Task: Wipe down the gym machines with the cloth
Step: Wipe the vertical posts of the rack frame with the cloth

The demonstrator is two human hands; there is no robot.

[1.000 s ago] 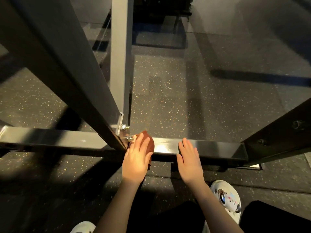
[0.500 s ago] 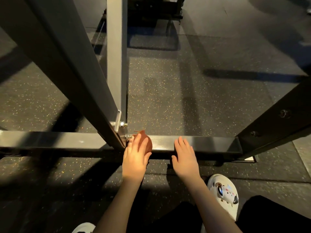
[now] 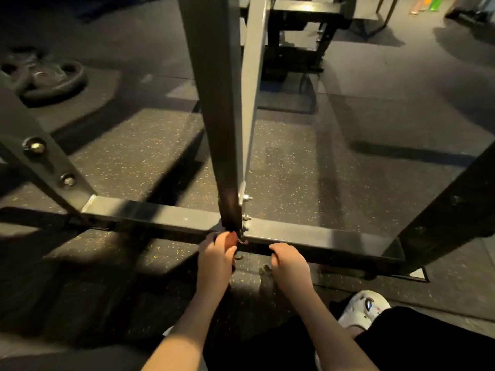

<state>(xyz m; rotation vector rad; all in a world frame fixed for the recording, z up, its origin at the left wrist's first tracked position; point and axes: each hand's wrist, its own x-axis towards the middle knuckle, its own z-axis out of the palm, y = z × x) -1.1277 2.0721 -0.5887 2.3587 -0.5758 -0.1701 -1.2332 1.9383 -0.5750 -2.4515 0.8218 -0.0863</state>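
A dark steel gym machine frame has a low horizontal base bar (image 3: 308,236) and an upright post (image 3: 214,103) bolted to it. My left hand (image 3: 215,259) grips a small reddish-brown cloth (image 3: 231,239) against the foot of the post, at the front edge of the bar. The cloth is mostly hidden by my fingers. To the right, my right hand (image 3: 288,263) is curled over the near edge of the base bar and holds it.
A slanted frame leg (image 3: 45,156) with bolts rises at the left and another (image 3: 450,210) at the right. A black weight plate (image 3: 45,79) lies on the speckled rubber floor at the far left. More equipment (image 3: 297,30) stands behind. My white shoe (image 3: 361,309) is at the lower right.
The view has swung left and up, showing the left leg and the weight plate. My left hand slid the cloth off the bar top to the post's foot. My right hand's fingers went from flat to curled over the bar.
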